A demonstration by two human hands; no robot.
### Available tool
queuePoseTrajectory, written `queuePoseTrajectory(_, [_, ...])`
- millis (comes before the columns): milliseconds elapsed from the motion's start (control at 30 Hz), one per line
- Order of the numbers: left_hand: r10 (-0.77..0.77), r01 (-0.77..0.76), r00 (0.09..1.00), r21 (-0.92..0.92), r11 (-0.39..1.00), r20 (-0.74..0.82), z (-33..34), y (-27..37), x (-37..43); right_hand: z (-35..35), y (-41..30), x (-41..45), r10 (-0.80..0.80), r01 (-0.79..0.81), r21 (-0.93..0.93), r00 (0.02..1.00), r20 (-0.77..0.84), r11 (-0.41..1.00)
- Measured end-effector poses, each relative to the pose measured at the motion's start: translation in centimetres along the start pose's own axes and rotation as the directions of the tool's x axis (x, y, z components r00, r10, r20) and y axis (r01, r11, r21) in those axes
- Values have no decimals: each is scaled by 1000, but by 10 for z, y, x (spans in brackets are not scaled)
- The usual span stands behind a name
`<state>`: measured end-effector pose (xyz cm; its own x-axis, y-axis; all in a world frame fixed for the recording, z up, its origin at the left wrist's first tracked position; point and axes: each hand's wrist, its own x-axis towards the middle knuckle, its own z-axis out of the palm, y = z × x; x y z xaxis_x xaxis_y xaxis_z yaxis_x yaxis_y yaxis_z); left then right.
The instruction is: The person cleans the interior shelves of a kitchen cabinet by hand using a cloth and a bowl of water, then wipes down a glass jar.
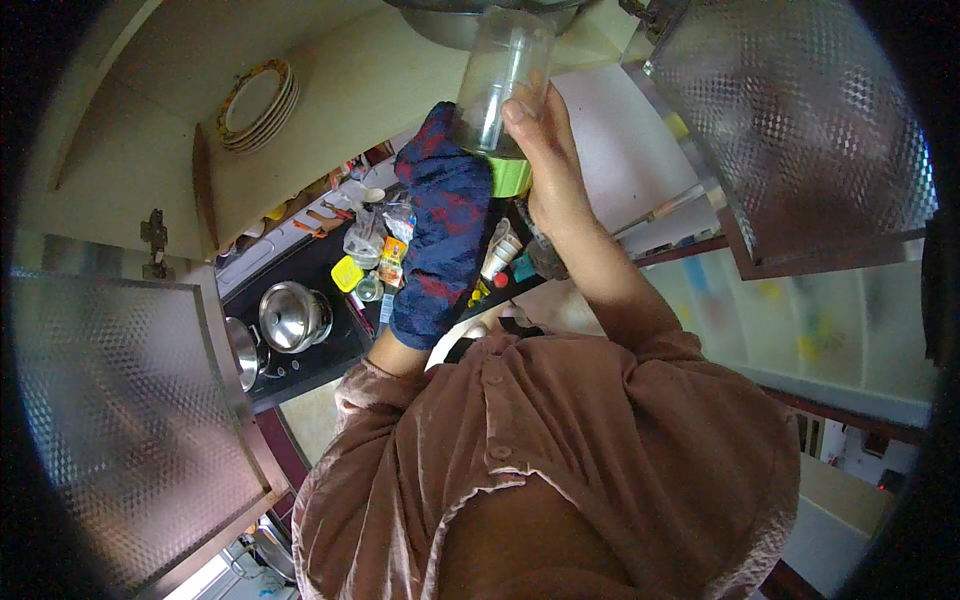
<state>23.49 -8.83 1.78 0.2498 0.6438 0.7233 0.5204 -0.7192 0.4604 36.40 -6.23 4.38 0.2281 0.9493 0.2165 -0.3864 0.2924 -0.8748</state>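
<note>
My right hand (547, 150) grips a clear jar (499, 82) by its side, thumb across the wall. The jar appears to have nothing in it, and its green lid (510, 177) is at the end nearer to me. A dark blue and red cloth mitt (442, 210) covers my left hand from wrist to fingertips. It lies against or just beside the jar's left side; contact is hard to tell. The fingers inside are hidden, so their pose does not show. Both hands are raised in front of an open wall cupboard, its shelf (352, 97) just beyond them.
Patterned plates (259, 105) stack on the shelf's left, and a metal vessel (442, 26) stands at its far edge. Textured glass doors (127, 405) hang open on both sides. Below, the dark counter (352, 330) carries a lidded steel pot (292, 319), plastic bags (365, 238) and packets (392, 261).
</note>
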Motion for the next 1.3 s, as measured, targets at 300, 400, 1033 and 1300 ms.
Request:
queuePoseTrajectory(300, [83, -69, 959, -64, 996, 272, -19, -7, -4, -22, -5, 4, 152, -179, 148, 973, 174, 973])
queuePoseTrajectory(400, [-18, 14, 964, 17, 1000, 264, -6, -16, -2, -18, 9, -3, 16, -15, -2, 998, 63, 1000])
queuePoseTrajectory(1033, [-60, 90, 902, -51, 995, 427, -26, -1, -22, -31, 7, 12, 183, -190, 296, 982, 52, 936])
queuePoseTrajectory(1300, [-33, 15, 974, 85, 996, 222, -1, -13, -33, -11, 1, -6, -95, 93, 31, 994, 57, 995])
